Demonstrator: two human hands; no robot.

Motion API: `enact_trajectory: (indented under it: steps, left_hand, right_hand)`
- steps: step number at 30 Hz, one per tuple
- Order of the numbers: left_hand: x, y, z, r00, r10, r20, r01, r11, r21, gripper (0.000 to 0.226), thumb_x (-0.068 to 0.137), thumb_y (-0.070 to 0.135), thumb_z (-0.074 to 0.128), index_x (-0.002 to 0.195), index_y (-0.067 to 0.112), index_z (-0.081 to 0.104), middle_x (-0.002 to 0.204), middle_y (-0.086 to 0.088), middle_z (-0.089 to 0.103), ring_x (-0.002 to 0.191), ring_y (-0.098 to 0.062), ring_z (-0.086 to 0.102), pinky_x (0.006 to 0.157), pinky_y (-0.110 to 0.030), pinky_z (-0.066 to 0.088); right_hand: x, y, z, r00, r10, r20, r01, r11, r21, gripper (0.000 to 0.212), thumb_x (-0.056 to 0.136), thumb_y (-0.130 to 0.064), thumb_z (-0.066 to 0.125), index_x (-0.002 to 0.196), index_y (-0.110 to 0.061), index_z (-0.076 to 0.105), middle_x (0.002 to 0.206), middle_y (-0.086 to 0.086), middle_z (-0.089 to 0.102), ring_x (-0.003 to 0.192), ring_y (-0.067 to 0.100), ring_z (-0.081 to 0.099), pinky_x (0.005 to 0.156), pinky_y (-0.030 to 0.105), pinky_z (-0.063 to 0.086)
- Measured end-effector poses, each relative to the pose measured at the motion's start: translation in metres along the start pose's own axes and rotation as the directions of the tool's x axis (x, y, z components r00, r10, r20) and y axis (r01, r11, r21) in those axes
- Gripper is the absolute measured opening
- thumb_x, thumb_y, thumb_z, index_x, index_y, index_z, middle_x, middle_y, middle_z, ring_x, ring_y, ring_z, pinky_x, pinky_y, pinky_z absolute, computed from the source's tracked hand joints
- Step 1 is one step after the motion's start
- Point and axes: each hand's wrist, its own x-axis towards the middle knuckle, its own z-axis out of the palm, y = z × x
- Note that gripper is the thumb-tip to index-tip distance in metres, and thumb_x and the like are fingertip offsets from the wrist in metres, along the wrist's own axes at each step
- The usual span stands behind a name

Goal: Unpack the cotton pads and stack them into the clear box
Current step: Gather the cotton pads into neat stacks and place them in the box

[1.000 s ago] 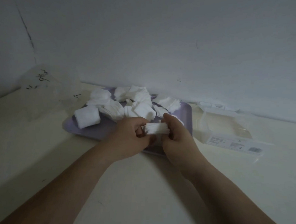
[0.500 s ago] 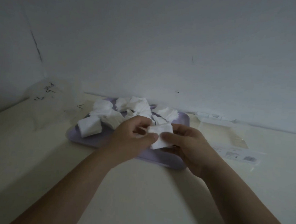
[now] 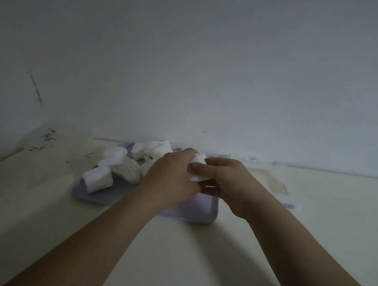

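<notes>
**A:** Both hands meet over the lavender tray (image 3: 192, 211), near its right end. The left hand (image 3: 170, 181) curls its fingers round a small wad of cotton pads (image 3: 197, 172). The right hand (image 3: 232, 185) pinches the same wad, thumb on top.

**B:** So both are clamped on it. Where's the rest?

**A:** Loose pads (image 3: 126, 167) are heaped across the tray's left and back part. A neat block of pads (image 3: 98, 179) sits right at the left front edge. The tray's back edge runs just beside the wall (image 3: 187, 76).

**B:** And the clear box?

**A:** It's right of the tray on the table (image 3: 177, 252), apart from the hands. The view is faint and blurry there. I take that pale outline for the clear box (image 3: 269, 181), and I can't tell what's in it.

**B:** Any room to move?

**A:** The tabletop runs from the tray's near edge toward the camera, under both forearms, and on past the box to the right. A crumpled clear wrapper (image 3: 57, 141) lies left of the tray, in the corner.
</notes>
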Motion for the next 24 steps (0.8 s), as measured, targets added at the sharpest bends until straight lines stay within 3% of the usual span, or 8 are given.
enact_trajectory:
  steps: [4, 6, 8, 10, 13, 17, 20, 24]
  left_hand:
    - [0.005, 0.024, 0.008, 0.999, 0.037, -0.033, -0.041, 0.992, -0.123, 0.034, 0.075, 0.041, 0.074, 0.105, 0.040, 0.058, 0.090, 0.014, 0.071, 0.085, -0.009, 0.069, 0.074, -0.038, 0.060]
    - [0.015, 0.036, 0.016, 0.998, 0.053, 0.012, -0.051, 0.988, -0.146, 0.046, 0.075, 0.042, 0.080, 0.113, 0.043, 0.056, 0.098, 0.019, 0.071, 0.092, -0.005, 0.069, 0.080, -0.036, 0.060]
    - [0.025, 0.041, 0.026, 0.992, 0.072, 0.107, -0.057, 0.989, -0.135, 0.070, 0.073, 0.047, 0.083, 0.134, 0.046, 0.047, 0.122, 0.017, 0.067, 0.111, -0.009, 0.065, 0.094, -0.037, 0.056]
    - [0.030, 0.038, 0.033, 0.986, 0.059, 0.156, -0.043, 0.994, -0.105, 0.088, 0.072, 0.052, 0.077, 0.150, 0.034, 0.041, 0.138, 0.007, 0.061, 0.124, -0.015, 0.060, 0.104, -0.039, 0.051]
    - [0.033, 0.026, 0.044, 0.986, 0.074, 0.148, -0.060, 0.993, -0.102, 0.070, 0.081, 0.048, 0.068, 0.145, 0.025, 0.054, 0.139, 0.003, 0.062, 0.130, -0.017, 0.058, 0.110, -0.037, 0.046]
    - [0.038, 0.027, 0.062, 0.982, 0.081, 0.168, -0.053, 0.986, -0.161, 0.040, 0.097, 0.036, 0.065, 0.136, 0.029, 0.065, 0.135, 0.008, 0.067, 0.124, -0.010, 0.061, 0.110, -0.033, 0.046]
    - [0.041, 0.028, 0.078, 0.979, 0.068, 0.192, -0.029, 0.980, -0.198, 0.032, 0.099, 0.036, 0.062, 0.130, 0.031, 0.069, 0.121, 0.008, 0.072, 0.109, -0.009, 0.067, 0.103, -0.035, 0.053]
    - [0.040, 0.028, 0.091, 0.977, 0.064, 0.202, -0.017, 0.974, -0.226, 0.023, 0.098, 0.032, 0.061, 0.118, 0.031, 0.072, 0.107, 0.011, 0.074, 0.098, -0.008, 0.069, 0.095, -0.035, 0.057]
  right_hand:
    - [-0.011, -0.010, -0.024, 1.000, 0.000, -0.002, 0.000, 0.993, -0.116, 0.035, 0.082, -0.032, 0.084, 0.107, -0.007, 0.078, 0.104, 0.013, 0.080, 0.104, 0.032, 0.075, 0.096, 0.043, 0.058]
    - [-0.010, -0.013, -0.038, 0.997, -0.029, -0.073, 0.019, 0.990, -0.139, 0.035, 0.077, -0.028, 0.085, 0.103, -0.006, 0.077, 0.100, 0.015, 0.080, 0.094, 0.030, 0.077, 0.086, 0.041, 0.063]
    - [-0.006, -0.015, -0.056, 0.976, -0.060, -0.210, 0.021, 0.983, -0.182, 0.030, 0.080, -0.023, 0.081, 0.099, -0.001, 0.074, 0.096, 0.019, 0.078, 0.087, 0.030, 0.077, 0.076, 0.040, 0.063]
    - [0.001, -0.013, -0.080, 0.930, -0.132, -0.343, 0.020, 0.950, -0.312, 0.031, 0.087, -0.027, 0.075, 0.093, 0.003, 0.072, 0.091, 0.023, 0.076, 0.079, 0.031, 0.075, 0.068, 0.040, 0.057]
    - [0.008, -0.005, -0.108, 0.879, -0.177, -0.442, -0.047, 0.892, -0.449, 0.050, 0.087, -0.037, 0.071, 0.080, 0.012, 0.068, 0.066, 0.019, 0.067, 0.058, 0.025, 0.056, 0.058, 0.037, 0.044]
    - [0.023, 0.007, -0.117, 0.877, -0.112, -0.467, -0.210, 0.785, -0.583, 0.039, 0.082, -0.030, 0.074, 0.059, 0.000, 0.063, 0.041, -0.002, 0.048, 0.044, 0.020, 0.045, 0.053, 0.028, 0.038]
    - [0.036, 0.018, -0.116, 0.876, -0.134, -0.464, -0.275, 0.652, -0.707, 0.039, 0.082, -0.032, 0.073, 0.059, -0.005, 0.056, 0.044, 0.000, 0.047, 0.044, 0.020, 0.050, 0.050, 0.024, 0.038]
    - [0.046, 0.027, -0.110, 0.871, -0.174, -0.459, -0.279, 0.594, -0.755, 0.048, 0.081, -0.035, 0.077, 0.057, -0.015, 0.041, 0.049, -0.002, 0.041, 0.045, 0.015, 0.042, 0.045, 0.025, 0.027]
